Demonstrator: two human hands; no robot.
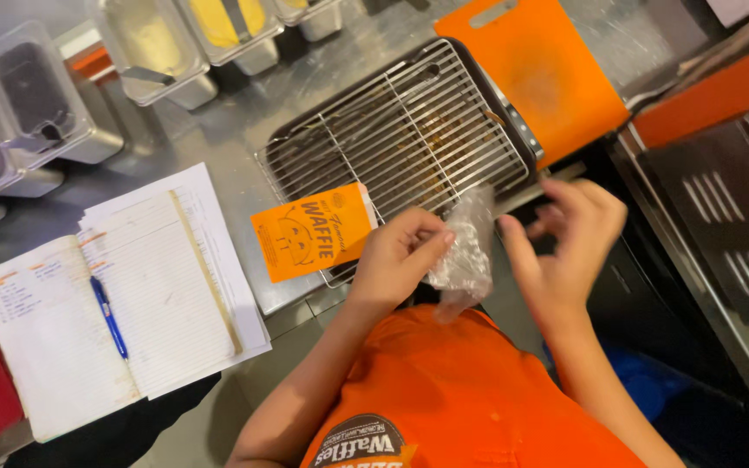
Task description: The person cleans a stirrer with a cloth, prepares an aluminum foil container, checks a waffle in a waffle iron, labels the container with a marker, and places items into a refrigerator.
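Steel worktop (pixel 218 130): your left hand (pixel 396 260) pinches clear plastic wrap (pixel 465 251) off its front edge; right hand (pixel 569 238) open, empty, beside it.

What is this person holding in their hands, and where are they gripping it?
The left hand pinches a crumpled piece of clear plastic film at its upper edge, between thumb and fingers. The right hand is open beside it, not clearly gripping.

A wire rack (pixel 409 130) sits in a tray on the worktop (pixel 218 139), a cutting board (pixel 539 74) just right of it. A paper sleeve (pixel 312 232) leans against the rack's near edge. Left lies an open notebook (pixel 106 312), a pen (pixel 108 317) on it, containers (pixel 153 43) behind
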